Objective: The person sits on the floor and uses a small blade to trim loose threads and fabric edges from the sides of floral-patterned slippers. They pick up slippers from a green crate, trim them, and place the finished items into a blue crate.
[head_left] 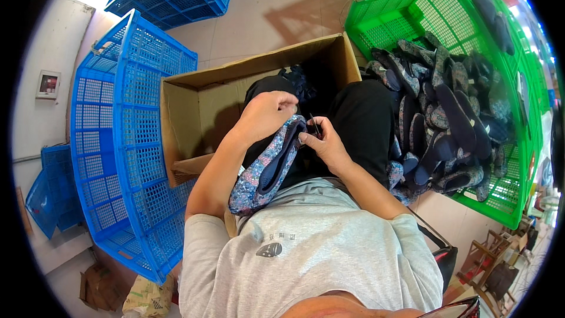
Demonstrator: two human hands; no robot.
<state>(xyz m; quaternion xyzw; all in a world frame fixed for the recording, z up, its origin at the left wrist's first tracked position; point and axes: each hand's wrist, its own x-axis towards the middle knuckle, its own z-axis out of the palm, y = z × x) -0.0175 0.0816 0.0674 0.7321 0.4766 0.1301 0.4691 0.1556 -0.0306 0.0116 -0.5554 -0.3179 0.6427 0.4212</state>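
A floral blue-and-pink slipper (256, 181) with a navy lining lies slanted over my lap. One end rests near my left elbow; the other reaches up between my hands. My left hand (266, 116) is at the upper end of the slipper, its fingers curled together in a pinch. Whatever they may hold is too small to see. My right hand (329, 148) is closed round a thin dark pointed tool (316, 126), whose kind I cannot make out. Its thumb lies against the slipper's upper edge.
An open cardboard box (194, 103) stands before my knees, with dark cloth (301, 85) inside. At right, a green plastic crate (511, 191) holds a heap of similar slippers (438, 123). Blue crates (138, 159) stand at left, and another blue crate (182, 0) is beyond the box.
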